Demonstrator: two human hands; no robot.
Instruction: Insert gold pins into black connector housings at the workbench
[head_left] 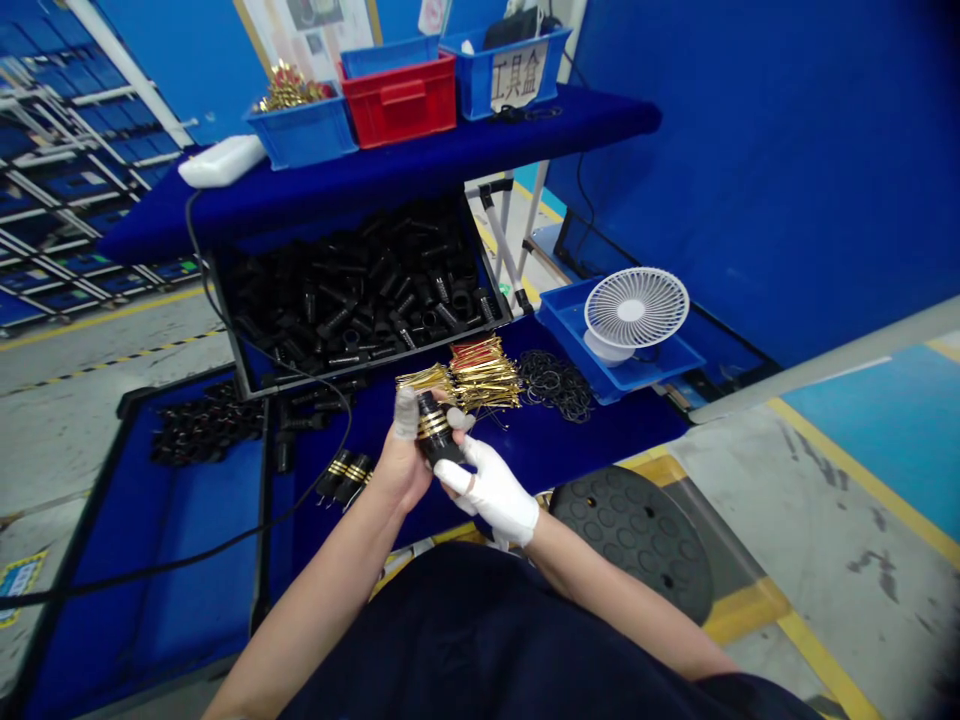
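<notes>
My left hand (401, 465), with pale cots on its fingertips, and my right hand (491, 490), in a white glove, both grip a black cylindrical part with gold bands (437, 430). Just beyond them lie bundles of gold-and-red wired pieces (484, 375) on the blue mat (525, 440). A heap of thin black rings (555, 385) lies to the right of these. Two banded black parts (343, 476) rest near my left wrist. A tray of loose black cylindrical parts (360, 290) sits further ahead.
A blue shelf (375, 190) above holds blue bins (300, 135), a red bin (397, 100) and a white pack (221, 160). A white fan (636, 315) stands in a blue tray. A black cable (330, 380) crosses the bench. A round black stool (637, 540) stands at right.
</notes>
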